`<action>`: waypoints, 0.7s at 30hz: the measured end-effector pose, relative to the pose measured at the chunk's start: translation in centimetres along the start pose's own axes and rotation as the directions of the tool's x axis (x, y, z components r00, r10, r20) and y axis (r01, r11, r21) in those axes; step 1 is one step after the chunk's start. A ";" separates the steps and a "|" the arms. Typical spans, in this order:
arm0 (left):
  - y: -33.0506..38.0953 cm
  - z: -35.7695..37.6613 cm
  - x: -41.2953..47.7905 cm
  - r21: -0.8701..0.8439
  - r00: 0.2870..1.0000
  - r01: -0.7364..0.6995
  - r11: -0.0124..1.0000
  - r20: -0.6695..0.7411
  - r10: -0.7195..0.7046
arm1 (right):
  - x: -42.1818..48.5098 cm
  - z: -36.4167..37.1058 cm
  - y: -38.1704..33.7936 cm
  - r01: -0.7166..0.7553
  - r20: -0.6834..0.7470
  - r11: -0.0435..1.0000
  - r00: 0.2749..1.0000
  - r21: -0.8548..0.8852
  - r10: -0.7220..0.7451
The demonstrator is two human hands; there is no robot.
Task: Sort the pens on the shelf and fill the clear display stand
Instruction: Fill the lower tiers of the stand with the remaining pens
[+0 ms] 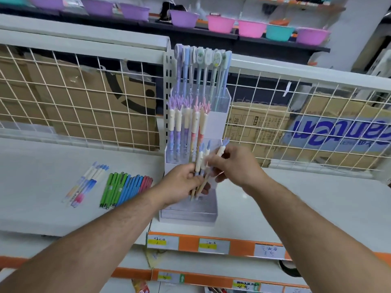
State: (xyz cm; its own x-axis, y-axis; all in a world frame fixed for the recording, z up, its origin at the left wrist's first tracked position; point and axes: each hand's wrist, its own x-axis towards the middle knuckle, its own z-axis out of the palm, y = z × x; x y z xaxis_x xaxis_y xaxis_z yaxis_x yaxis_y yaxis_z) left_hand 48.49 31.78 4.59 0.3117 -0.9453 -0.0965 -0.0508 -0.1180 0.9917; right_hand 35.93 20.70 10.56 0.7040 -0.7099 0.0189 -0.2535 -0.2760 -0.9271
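- L hand (182, 182): grip curled round a bunch of pens (198, 163), cream tops w/ blue fronds up, tips down, just in front of the stand.
- R hand (234, 163): thumb + fingers pinch a single pen (221, 151) of the same kind, tilted, lower end in amongst the bunch.
- Clear display stand (213, 123) upright on white shelf (42, 187), back to wire grid (84, 92).
- Top tier: tall pens w/ flat tops (203, 70). Mid tier: purple/pink frond pens (186, 123). Bottom tier: contents can't tell.
- Loose on shelf, left of stand: green, blue, red pens (124, 187) side by side; further left, pastel pens (86, 182).
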 end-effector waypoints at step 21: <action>-3.3 -0.7 0.3 -0.012 0.997 -0.011 1.000 -0.079 0.010 | 6.4 -1.3 -5.8 0.077 -0.228 0.983 0.967 -0.167 -0.115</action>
State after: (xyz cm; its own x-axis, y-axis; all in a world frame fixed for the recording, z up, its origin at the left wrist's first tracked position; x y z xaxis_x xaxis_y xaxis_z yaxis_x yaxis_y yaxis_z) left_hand 49.39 32.12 1.33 0.3853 -0.9193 -0.0799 -0.0428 -0.1043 0.9936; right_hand 41.03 16.92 16.59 0.5589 -0.8022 0.2099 -0.3057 -0.4346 -0.8471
